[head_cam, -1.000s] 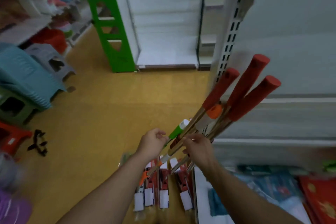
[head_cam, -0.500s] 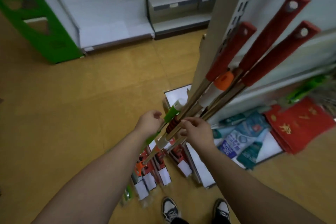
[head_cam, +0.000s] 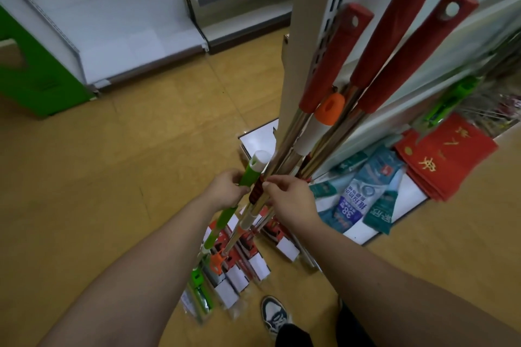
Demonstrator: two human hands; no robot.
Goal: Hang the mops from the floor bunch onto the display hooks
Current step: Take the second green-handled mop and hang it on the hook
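Left hand [head_cam: 225, 190] grip closed around green-handled mop [head_cam: 248, 177]; right hand [head_cam: 291, 201] pinching bunched shafts [head_cam: 284, 149].

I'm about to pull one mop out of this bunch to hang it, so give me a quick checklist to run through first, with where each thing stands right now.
1. Left hand gripped on the green-handled mop: ok.
2. Right hand steadying the other poles near the dark ribbed grip: ok.
3. Green mop's top free of the red-handled mops: ok, it ends lower and to their left.
4. Mop heads resting on the floor: ok, packaged heads are down by the shoe.
5. Free display hook within reach: cannot tell, only the slotted upright shows, no hooks in view.
6. Hanging hole on the green mop's cap: cannot tell.
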